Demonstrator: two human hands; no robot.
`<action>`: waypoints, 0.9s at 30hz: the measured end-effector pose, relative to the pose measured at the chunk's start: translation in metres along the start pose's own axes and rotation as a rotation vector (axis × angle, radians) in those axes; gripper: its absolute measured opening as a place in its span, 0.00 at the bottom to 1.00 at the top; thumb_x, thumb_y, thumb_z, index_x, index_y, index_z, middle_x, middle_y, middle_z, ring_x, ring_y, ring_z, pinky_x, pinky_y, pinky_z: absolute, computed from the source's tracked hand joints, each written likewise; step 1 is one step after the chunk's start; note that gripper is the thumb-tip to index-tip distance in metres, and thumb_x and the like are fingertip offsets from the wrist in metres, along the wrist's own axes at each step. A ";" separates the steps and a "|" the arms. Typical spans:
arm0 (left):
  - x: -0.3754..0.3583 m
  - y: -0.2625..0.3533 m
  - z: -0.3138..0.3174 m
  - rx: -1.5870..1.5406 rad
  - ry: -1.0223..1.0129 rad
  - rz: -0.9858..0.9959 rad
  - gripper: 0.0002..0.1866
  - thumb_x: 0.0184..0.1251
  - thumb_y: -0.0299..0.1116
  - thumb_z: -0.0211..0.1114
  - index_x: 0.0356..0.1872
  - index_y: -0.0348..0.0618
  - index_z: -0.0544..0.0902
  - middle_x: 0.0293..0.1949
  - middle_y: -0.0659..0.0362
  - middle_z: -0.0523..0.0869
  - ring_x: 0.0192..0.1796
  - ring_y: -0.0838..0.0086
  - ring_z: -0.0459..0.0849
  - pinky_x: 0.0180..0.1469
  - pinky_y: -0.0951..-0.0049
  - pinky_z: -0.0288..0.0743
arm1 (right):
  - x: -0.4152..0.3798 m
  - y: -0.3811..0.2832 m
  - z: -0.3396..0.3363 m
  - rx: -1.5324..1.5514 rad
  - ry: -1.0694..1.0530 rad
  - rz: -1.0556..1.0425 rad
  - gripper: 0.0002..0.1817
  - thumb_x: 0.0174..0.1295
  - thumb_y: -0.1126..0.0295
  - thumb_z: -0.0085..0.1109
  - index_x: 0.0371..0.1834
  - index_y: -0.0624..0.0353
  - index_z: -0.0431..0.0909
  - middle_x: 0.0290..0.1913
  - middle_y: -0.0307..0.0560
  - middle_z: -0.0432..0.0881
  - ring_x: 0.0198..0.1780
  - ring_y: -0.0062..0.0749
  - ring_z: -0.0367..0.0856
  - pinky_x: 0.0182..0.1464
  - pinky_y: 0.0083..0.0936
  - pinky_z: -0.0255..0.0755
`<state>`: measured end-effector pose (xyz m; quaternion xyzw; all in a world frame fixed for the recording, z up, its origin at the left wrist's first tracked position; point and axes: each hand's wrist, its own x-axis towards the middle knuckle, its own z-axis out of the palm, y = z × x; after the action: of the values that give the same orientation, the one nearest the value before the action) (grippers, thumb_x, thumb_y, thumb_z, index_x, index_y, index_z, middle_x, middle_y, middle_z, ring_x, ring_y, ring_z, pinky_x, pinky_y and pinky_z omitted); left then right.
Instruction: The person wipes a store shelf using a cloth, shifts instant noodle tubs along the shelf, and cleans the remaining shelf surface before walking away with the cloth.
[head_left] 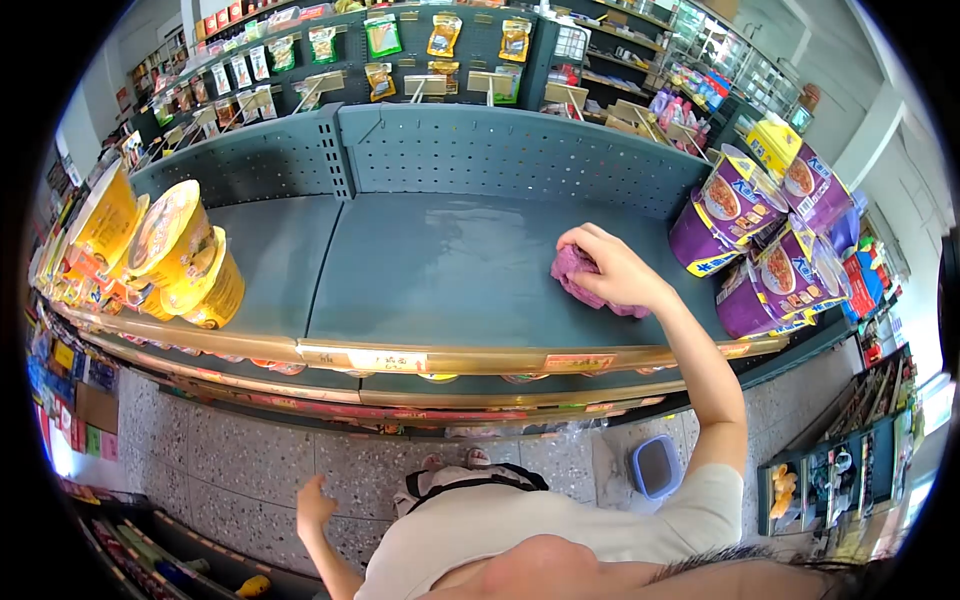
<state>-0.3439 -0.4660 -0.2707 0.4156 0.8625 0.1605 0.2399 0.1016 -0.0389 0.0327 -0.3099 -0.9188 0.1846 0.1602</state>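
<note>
My right hand (610,262) presses a crumpled purple cloth (577,277) onto the grey metal shelf (430,290), right of its middle. The fingers are bent around the cloth, and part of it sticks out below the palm. A damp-looking sheen lies on the shelf surface to the left of the cloth. Down at my left side, away from the shelf, my left hand (316,503) hangs over the floor with nothing visible in it. Its fingers look loosely curled with some apart.
Purple instant noodle tubs (730,205) are stacked at the shelf's right end, close to my right arm. Yellow noodle tubs (170,240) stand at the left end. A perforated back panel (500,150) rises behind. On the floor sits a blue-rimmed bucket (656,467).
</note>
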 end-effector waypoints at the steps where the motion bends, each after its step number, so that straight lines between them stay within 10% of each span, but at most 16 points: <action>1: -0.001 0.005 0.006 0.065 0.017 0.045 0.25 0.54 0.25 0.70 0.58 0.40 0.83 0.45 0.45 0.89 0.46 0.55 0.89 0.50 0.57 0.81 | 0.001 0.002 0.000 0.007 0.007 -0.006 0.22 0.56 0.71 0.66 0.55 0.58 0.74 0.53 0.50 0.74 0.56 0.48 0.77 0.59 0.35 0.71; 7: 0.033 0.077 -0.030 -0.240 0.133 0.104 0.23 0.62 0.25 0.68 0.59 0.34 0.80 0.52 0.43 0.87 0.51 0.55 0.86 0.52 0.59 0.79 | -0.013 -0.014 0.004 0.130 -0.172 -0.105 0.22 0.58 0.65 0.70 0.53 0.59 0.75 0.54 0.52 0.74 0.58 0.43 0.74 0.61 0.33 0.70; 14: 0.055 0.218 -0.108 -0.263 0.970 0.716 0.14 0.69 0.18 0.61 0.54 0.35 0.80 0.46 0.51 0.81 0.47 0.61 0.80 0.52 0.62 0.75 | -0.032 -0.016 0.008 0.139 -0.162 -0.094 0.20 0.63 0.67 0.66 0.57 0.57 0.77 0.62 0.56 0.73 0.64 0.51 0.72 0.65 0.39 0.67; 27: 0.102 0.300 -0.098 -0.274 0.982 0.949 0.05 0.68 0.28 0.64 0.42 0.41 0.83 0.38 0.57 0.84 0.43 0.62 0.80 0.51 0.62 0.70 | -0.025 -0.018 0.028 -0.053 -0.008 -0.076 0.15 0.60 0.73 0.68 0.51 0.59 0.83 0.48 0.50 0.77 0.50 0.46 0.78 0.53 0.36 0.74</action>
<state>-0.2606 -0.2113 -0.0746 0.5930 0.5682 0.5248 -0.2238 0.1002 -0.0742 0.0115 -0.2784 -0.9351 0.1551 0.1550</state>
